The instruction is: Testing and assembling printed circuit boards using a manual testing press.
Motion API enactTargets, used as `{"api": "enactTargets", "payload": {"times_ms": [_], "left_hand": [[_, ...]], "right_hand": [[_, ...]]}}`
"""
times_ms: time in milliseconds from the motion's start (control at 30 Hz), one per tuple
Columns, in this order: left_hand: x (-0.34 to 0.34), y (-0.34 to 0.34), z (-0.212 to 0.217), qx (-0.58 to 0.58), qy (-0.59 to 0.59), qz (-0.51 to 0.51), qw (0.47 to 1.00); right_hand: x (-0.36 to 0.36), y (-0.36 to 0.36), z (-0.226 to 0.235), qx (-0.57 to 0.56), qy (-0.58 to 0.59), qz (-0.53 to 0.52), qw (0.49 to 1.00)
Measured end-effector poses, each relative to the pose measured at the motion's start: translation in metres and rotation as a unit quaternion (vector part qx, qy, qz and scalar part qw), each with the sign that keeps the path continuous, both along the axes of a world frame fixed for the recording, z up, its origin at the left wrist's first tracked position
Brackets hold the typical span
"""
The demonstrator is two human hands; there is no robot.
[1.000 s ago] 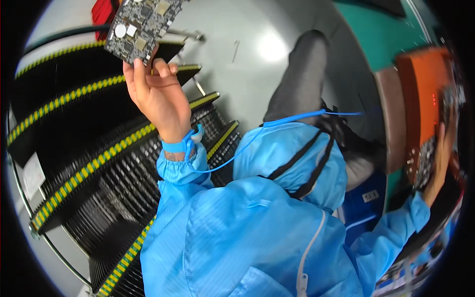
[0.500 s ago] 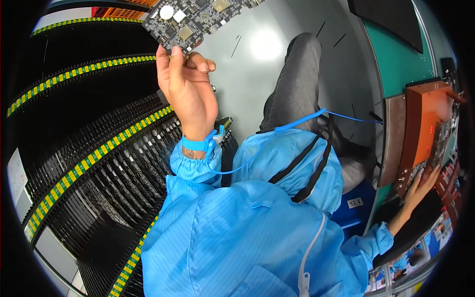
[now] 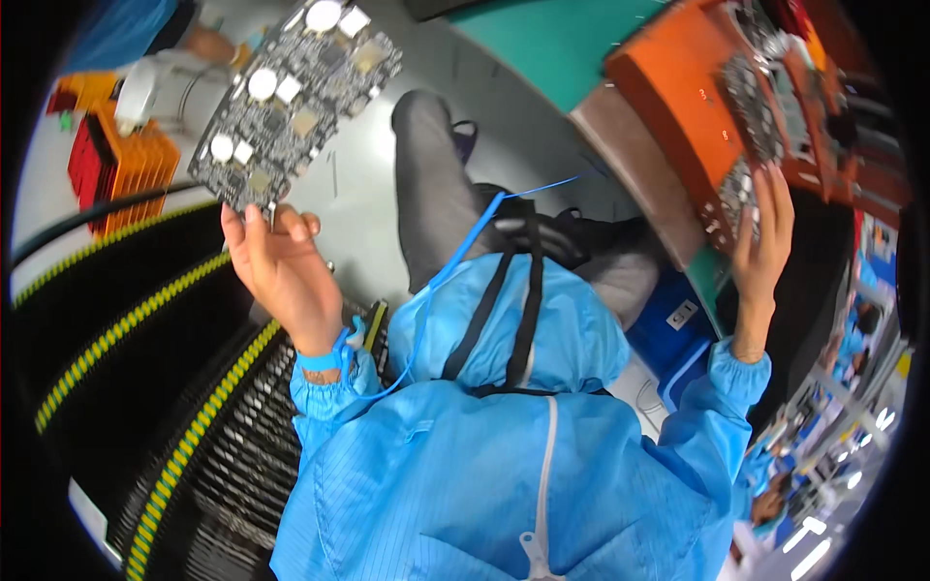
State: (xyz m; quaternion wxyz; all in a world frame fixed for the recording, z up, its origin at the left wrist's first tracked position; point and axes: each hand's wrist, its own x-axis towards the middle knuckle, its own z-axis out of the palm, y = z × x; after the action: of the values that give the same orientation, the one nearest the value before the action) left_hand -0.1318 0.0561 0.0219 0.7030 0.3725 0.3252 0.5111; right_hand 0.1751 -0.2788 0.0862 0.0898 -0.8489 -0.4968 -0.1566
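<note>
Since the earlier frames, the left hand (image 3: 283, 273) is carrying the circuit board (image 3: 295, 97) lower and closer to the camera, and the right hand (image 3: 760, 237) is now lifted higher against the orange fixture (image 3: 678, 107). Head view, one entry per item: circuit board, flat, dark, irregular in outline, studded with round silver discs and square metal cans; it is being pinched by its lower edge between left thumb and fingertips, held aloft over the grey floor (image 3: 373, 208) and just above the black slotted rack (image 3: 184, 426) with yellow-and-black striped rails. Grip is looking thin to me: one corner only, so the board could be tilting, slipping and dropping onto the rack rails, or bending under its own weight. Right hand: fingers spread flat and touching a second small board (image 3: 741, 189) seated on the orange fixture; whether it is actually gripping that board I cannot tell. Pressing there without looking could be scraping components. Blue wrist strap (image 3: 325, 356) with coiled cord (image 3: 455, 261) is trailing across the chest and could be snagging. Garment: blue striped smock (image 3: 504, 474), smooth, elastic cuffs.
</note>
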Motion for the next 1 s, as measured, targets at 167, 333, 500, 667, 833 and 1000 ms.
{"api": "enactTargets", "payload": {"times_ms": [167, 333, 500, 667, 833, 1000], "left_hand": [[0.04, -0.013, 0.0, -0.015, 0.056, -0.081, 0.995], [0.058, -0.027, -0.001, -0.005, 0.025, -0.192, 0.981], [0.088, -0.053, 0.013, 0.045, -0.005, -0.322, 0.946], [0.09, -0.068, 0.024, 0.055, 0.037, -0.371, 0.926], [0.11, -0.068, 0.02, -0.062, 0.012, -0.288, 0.956], [0.155, -0.054, 0.027, 0.015, -0.019, -0.241, 0.97]], "right_hand": [[0.033, -0.023, 0.112, 0.273, -0.283, -0.063, 0.917], [0.175, -0.049, 0.174, 0.3, -0.186, -0.17, 0.92], [0.179, 0.005, 0.252, 0.449, 0.51, -0.173, 0.713], [0.158, 0.062, 0.265, 0.518, 0.37, -0.033, 0.771], [0.029, 0.046, 0.179, 0.281, -0.1, 0.023, 0.954], [-0.035, 0.053, 0.062, 0.216, -0.223, -0.119, 0.943]]}}
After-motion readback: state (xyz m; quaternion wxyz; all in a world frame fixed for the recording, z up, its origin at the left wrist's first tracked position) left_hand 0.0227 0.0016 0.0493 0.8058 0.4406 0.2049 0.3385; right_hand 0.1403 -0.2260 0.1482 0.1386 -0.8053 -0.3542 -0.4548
